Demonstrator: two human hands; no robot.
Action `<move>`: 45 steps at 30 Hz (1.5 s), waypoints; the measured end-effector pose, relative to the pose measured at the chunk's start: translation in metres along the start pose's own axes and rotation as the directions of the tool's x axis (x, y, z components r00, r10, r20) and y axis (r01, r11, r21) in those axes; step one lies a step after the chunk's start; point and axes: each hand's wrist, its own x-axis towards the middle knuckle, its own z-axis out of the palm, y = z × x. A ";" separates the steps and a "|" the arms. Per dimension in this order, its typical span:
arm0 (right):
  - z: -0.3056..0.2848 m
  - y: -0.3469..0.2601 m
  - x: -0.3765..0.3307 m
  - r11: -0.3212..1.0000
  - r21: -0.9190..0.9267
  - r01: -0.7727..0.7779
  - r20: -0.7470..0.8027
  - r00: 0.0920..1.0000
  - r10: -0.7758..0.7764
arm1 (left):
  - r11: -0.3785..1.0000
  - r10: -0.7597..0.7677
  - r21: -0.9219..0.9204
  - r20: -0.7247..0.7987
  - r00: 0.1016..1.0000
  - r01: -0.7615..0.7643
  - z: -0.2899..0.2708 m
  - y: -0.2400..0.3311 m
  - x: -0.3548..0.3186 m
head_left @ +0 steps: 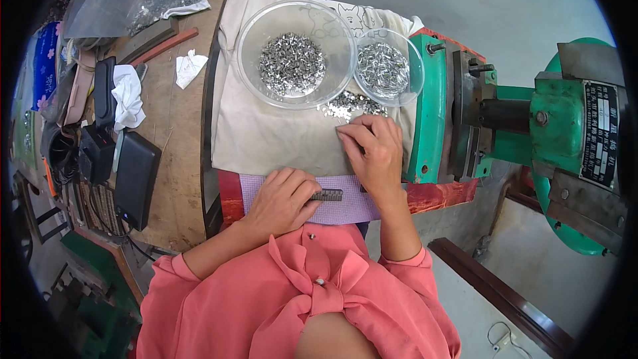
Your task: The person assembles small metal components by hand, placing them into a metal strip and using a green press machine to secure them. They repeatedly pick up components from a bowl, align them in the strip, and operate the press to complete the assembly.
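Metal strip (326, 195) dark, narrow, toothed, pinched in left hand (282, 201)

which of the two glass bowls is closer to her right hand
The small bowl, up by the green machine. The right hand lies just below it; the large bowl sits further left.

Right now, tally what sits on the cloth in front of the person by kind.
Clear glass bowls of small metal parts: 2, the large bowl and the small bowl
Loose piles of small metal parts on the cloth: 1, the pile under the right hand
Dark toothed strips: 1, the strip at the left hand
Total: 4
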 end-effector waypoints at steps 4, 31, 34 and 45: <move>-0.007 0.001 -0.005 0.999 0.003 -0.037 -0.023 0.999 0.037 | 1.000 0.003 0.005 0.035 0.999 -0.003 -0.002 0.000 0.002; -0.013 -0.011 -0.025 0.998 0.068 0.020 0.010 1.000 -0.021 | 1.000 -0.006 0.009 0.002 1.000 0.006 -0.004 0.001 -0.004; -0.029 -0.025 -0.049 0.993 0.119 -0.017 0.063 0.998 0.010 | 0.999 0.037 0.013 -0.016 0.999 -0.037 -0.005 0.001 -0.002; -0.028 -0.027 -0.073 0.990 0.125 -0.071 0.068 0.996 0.063 | 0.998 0.049 0.052 -0.071 0.996 -0.045 -0.004 0.005 0.001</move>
